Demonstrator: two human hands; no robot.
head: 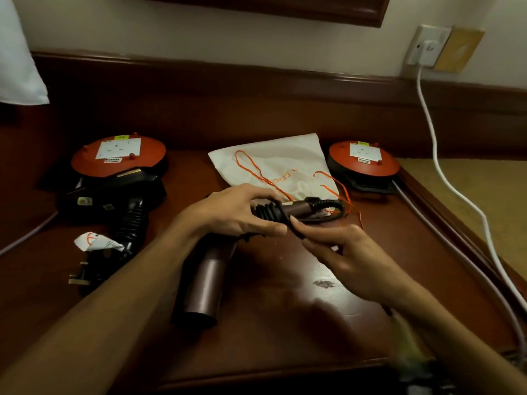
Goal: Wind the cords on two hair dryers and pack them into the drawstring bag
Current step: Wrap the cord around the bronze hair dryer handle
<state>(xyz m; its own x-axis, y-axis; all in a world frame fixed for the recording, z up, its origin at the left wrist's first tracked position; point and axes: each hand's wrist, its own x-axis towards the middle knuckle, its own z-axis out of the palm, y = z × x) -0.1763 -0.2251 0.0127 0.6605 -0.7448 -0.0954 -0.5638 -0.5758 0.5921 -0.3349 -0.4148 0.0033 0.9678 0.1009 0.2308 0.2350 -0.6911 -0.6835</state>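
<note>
Brown dryer [205, 283] lies just in front of the bag [273, 163], its handle gripped by the left hand [233, 212] while right-hand [342, 252] fingers pinch the cord [330, 209] beside that handle.

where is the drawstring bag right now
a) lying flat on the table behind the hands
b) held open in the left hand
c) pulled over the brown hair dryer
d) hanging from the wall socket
a: the white drawstring bag lies flat on the table beyond both hands, its orange cords loose on top, while the left hand and right hand work on the brown hair dryer.
</note>
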